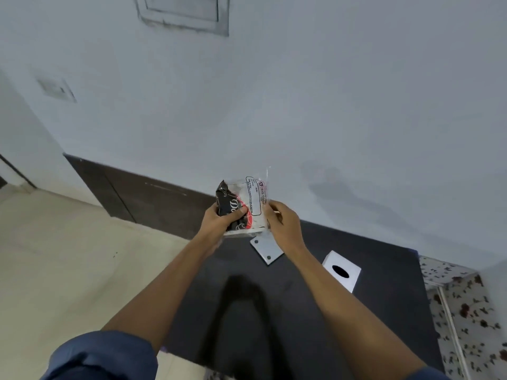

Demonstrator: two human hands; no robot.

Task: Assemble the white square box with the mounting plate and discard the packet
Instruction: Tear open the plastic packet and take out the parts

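Both hands hold a clear plastic tissue packet [253, 198] with black, red and white print up above the far edge of a dark table [301, 311]. My left hand [219, 218] grips its black left side, thumb across the front. My right hand [282, 220] pinches the packet's right edge. Just below the packet a square silver mounting plate [266, 249] with corner holes lies flat on the table. A white square box [343, 270] with a dark oval opening in its top stands to the right of the plate.
A pale wall [301, 105] with a dark skirting rises right behind the table. Beige floor tiles [55, 256] lie to the left. A floral cloth [466, 311] covers something at the table's right side. My head's shadow falls on the table's near half.
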